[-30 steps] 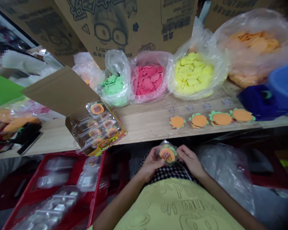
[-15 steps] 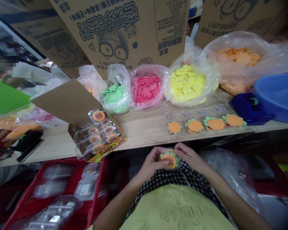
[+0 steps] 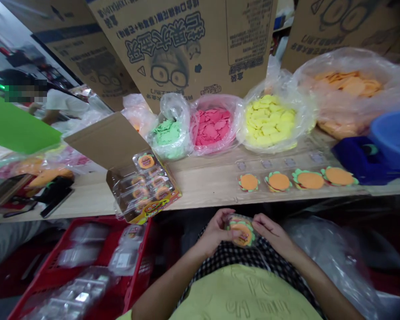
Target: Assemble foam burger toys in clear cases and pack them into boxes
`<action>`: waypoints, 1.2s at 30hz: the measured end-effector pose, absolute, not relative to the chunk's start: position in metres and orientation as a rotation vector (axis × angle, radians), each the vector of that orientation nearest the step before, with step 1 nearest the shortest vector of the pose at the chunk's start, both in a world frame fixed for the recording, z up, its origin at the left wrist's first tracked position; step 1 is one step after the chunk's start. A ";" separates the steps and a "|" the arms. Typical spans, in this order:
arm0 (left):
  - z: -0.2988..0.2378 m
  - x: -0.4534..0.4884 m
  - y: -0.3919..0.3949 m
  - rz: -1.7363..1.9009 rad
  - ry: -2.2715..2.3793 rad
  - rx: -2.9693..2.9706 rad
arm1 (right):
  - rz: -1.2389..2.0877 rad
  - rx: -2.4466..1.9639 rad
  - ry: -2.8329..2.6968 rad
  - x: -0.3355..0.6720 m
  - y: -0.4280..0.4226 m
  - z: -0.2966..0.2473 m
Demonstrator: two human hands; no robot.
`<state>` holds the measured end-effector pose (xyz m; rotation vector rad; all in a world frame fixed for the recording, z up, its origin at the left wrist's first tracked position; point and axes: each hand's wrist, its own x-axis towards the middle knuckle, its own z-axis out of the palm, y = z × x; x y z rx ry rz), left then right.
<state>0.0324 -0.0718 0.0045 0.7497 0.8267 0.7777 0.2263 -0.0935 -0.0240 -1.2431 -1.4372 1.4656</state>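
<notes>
At bottom centre my left hand and right hand grip a clear packet holding an orange burger-shaped piece, fingers clamped on both sides, just below the counter

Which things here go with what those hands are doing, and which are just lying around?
With the hands: left hand, right hand, clear plastic packet holding an orange-and-green burger-shaped toy, red plastic crate of clear packets.
Just lying about: blue plastic basin, black phone.
</notes>
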 end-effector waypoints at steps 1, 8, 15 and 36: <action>0.003 0.035 -0.071 0.824 0.845 0.687 | 1.468 -1.256 -1.409 0.226 -0.095 -0.025; 0.009 0.057 -0.063 0.942 0.800 0.355 | 1.315 -1.315 -1.047 0.213 -0.085 -0.009; 0.018 0.074 -0.041 0.813 0.897 0.226 | 1.258 -1.281 -0.891 0.212 -0.059 0.004; 0.028 0.098 -0.023 0.967 0.829 0.316 | 1.129 -1.242 -0.987 0.211 -0.063 0.009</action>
